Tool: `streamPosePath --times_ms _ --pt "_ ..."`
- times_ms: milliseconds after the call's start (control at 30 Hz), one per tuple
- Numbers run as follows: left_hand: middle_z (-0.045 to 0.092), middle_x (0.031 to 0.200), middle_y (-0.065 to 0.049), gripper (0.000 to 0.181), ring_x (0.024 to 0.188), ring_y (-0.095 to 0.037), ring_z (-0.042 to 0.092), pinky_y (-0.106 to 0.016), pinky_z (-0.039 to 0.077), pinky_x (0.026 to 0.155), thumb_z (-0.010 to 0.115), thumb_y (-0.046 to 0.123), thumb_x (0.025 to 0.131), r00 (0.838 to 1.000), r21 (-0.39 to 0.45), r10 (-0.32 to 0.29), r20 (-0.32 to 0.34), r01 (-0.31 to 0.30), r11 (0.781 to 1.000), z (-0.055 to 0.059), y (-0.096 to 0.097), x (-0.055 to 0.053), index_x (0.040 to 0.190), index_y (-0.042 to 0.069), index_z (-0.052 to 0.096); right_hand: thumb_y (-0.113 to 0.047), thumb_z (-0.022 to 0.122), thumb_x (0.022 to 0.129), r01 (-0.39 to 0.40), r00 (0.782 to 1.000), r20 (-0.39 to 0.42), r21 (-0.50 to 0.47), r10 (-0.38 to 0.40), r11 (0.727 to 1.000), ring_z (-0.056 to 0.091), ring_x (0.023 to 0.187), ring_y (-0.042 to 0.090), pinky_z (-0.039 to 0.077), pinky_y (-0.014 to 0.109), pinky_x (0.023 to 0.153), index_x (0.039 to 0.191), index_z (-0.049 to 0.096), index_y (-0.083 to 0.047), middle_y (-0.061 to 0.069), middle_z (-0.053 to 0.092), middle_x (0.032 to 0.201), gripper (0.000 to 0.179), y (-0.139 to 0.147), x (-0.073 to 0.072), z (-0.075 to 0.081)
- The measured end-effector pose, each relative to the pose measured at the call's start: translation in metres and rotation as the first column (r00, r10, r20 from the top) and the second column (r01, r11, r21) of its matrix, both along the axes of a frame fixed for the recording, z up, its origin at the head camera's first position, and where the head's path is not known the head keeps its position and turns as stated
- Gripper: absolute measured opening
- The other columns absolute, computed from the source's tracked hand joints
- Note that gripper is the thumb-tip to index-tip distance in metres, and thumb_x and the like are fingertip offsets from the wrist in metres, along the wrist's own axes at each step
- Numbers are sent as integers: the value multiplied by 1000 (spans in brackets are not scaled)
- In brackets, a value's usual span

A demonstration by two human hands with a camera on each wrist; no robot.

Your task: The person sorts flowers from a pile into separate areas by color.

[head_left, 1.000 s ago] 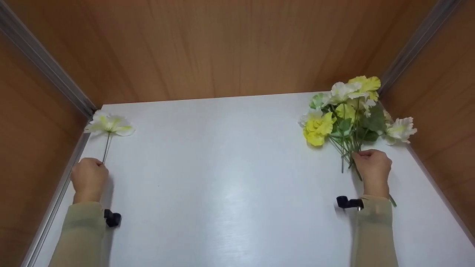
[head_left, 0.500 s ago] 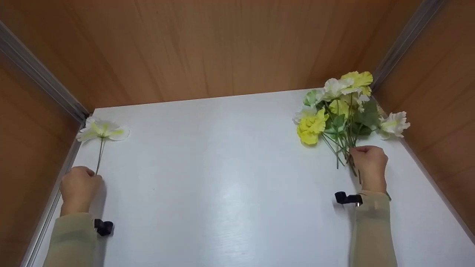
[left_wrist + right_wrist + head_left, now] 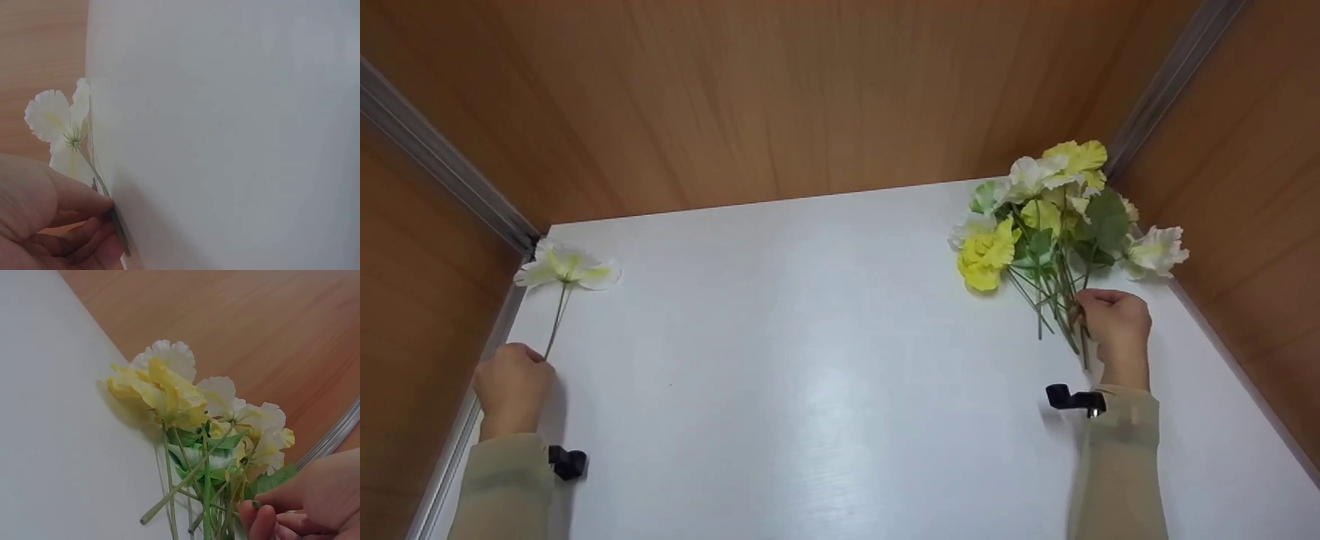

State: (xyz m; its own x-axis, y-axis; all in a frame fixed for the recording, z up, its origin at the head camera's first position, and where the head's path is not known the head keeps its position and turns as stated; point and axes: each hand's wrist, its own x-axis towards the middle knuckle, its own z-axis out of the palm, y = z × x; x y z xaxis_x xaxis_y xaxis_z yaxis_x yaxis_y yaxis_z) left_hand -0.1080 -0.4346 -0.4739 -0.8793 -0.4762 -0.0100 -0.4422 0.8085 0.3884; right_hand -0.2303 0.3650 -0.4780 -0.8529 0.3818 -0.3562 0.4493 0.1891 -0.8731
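A white flower with yellow-green streaks (image 3: 566, 268) lies at the far left corner of the white table. My left hand (image 3: 514, 386) pinches its thin stem (image 3: 101, 183) between thumb and fingers, near the lower end. On the right, a pile of artificial flowers, white and yellow with green leaves (image 3: 1039, 225), lies with stems pointing toward me. At the right side of those stems is my right hand (image 3: 1117, 322). In the right wrist view its thumb and fingertip pinch a green stem, whose cut end (image 3: 256, 504) shows between them; the other stems cross beside it.
Wooden panels (image 3: 810, 97) stand behind and on both sides of the white tabletop (image 3: 780, 360), joined by metal corner strips (image 3: 1170, 90). One white flower (image 3: 1159, 251) sticks out of the pile toward the right panel. A black camera mount is on each wrist.
My left hand has moved down and left toward the stem's lower end. The right hand has shifted slightly right from the other stems; a stem end formerly seen beside that wrist no longer shows.
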Motion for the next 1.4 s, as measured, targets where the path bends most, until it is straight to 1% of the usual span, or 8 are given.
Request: streamPosePath --times_ms 367,533,633,833,967,1067,1200,1400 --pt "68 110 -41 39 106 -60 57 -65 45 89 55 16 103 996 65 90 4 -90 994 27 9 2 111 -20 68 -8 68 107 246 933 -141 -420 -331 873 72 73 8 58 18 67 111 71 -7 -1 73 87 5 -6 -1 12" --pt "68 117 -38 41 112 -57 57 -64 42 96 54 19 104 987 140 129 -92 -116 983 30 38 -6 120 -17 66 -4 71 105 226 869 -259 -551 -422 803 72 77 14 58 18 68 102 77 -5 7 72 92 6 -20 -4 21" --pt "71 118 -33 39 110 -50 63 -55 46 93 55 20 104 979 196 122 -165 -89 977 30 67 -15 123 -11 69 -3 71 104 169 834 -357 -560 -420 811 70 78 16 58 20 68 102 77 -2 9 72 93 6 -40 -7 26" --pt "76 111 -18 34 82 -13 69 -23 52 71 64 23 106 966 410 113 -231 -9 912 35 138 -32 126 -2 74 -2 67 108 -22 824 -511 -463 -246 886 70 82 17 59 21 72 115 71 6 15 70 104 12 -107 -7 31" --pt "74 110 -16 30 88 -16 66 -23 51 73 65 19 106 959 489 91 -270 55 871 28 188 -47 124 -2 75 -2 61 111 -194 845 -533 -353 -27 915 71 86 17 61 25 79 127 64 12 18 69 109 22 -155 -1 26" --pt "74 109 -16 28 93 -23 65 -25 50 75 65 18 105 954 495 41 -298 118 861 18 223 -57 121 -2 76 -1 61 110 -312 854 -507 -320 117 895 71 86 17 63 29 80 129 64 13 17 70 107 23 -187 5 19" --pt "74 104 -14 25 90 -25 68 -28 54 73 67 18 106 951 565 -26 -307 204 799 9 263 -62 120 0 76 0 65 109 -416 857 -447 -309 256 855 71 85 18 64 31 78 128 68 11 20 71 108 22 -219 18 8" --pt "75 99 -8 20 87 -22 65 -32 54 76 70 20 106 919 548 -138 -369 335 767 2 303 -62 114 4 79 0 66 108 -540 817 -399 -275 416 796 71 86 19 64 30 76 126 69 11 28 71 113 22 -255 39 -6"
